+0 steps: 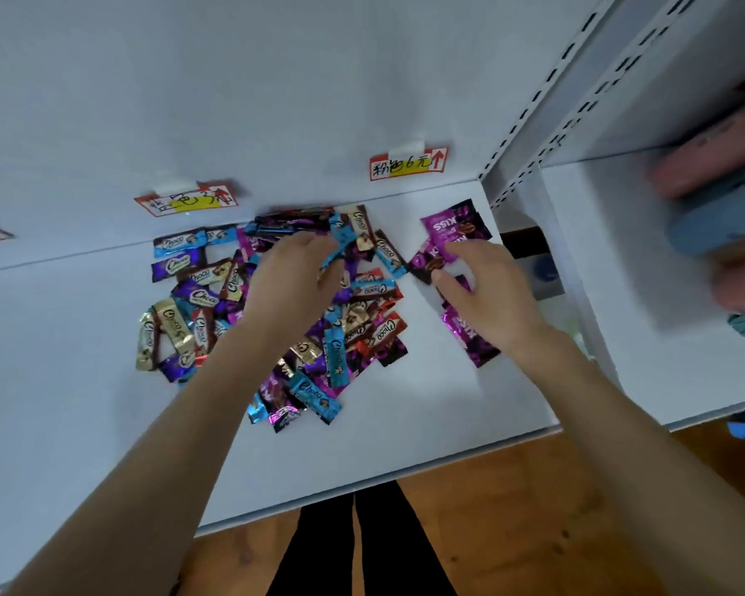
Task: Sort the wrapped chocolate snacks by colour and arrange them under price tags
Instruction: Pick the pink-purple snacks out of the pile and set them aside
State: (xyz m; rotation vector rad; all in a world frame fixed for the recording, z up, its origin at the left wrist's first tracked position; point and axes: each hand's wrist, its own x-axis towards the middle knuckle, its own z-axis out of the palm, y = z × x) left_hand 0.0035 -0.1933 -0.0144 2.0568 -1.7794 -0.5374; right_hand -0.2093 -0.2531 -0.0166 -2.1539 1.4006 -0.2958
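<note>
Basically: mixed pile (pixel 353 329) of small foil-wrapped chocolate bars sits mid-shelf, blue, purple, gold, red and pink all overlapping.

- Handling, by my read: very light, crinkly, slick foil. Bars slide over each other, so dragging one will pull its neighbours along. The cores look stiff enough to pinch across the short width. The crimped ends are flat tabs, good for lifting a buried one.
- left hand (pixel 293 277): fingers curled down into the pile's 12 o'clock edge, apparently pinching a blue bar (pixel 340 247) at its middle.
- right hand (pixel 487 290): thumb and forefinger pinch a pink packet (pixel 426 260) at its edge, at 3 o'clock of the pile.
- Other pink packets lie apart from the pile: one (pixel 452 223) at 12 o'clock of the right hand, one (pixel 469 337) partly under the wrist at 6.
- pink price tag (pixel 407 165) is on the back wall, at 12 o'clock of that pink group.
- second price tag (pixel 186 200) is at 10 o'clock of the pile, with a few blue and purple bars below it.
- shelf (pixel 426 415): white. Slotted upright (pixel 534 118) at 2 o'clock. Beyond it are blurred pink and blue items, which I can't identify.
</note>
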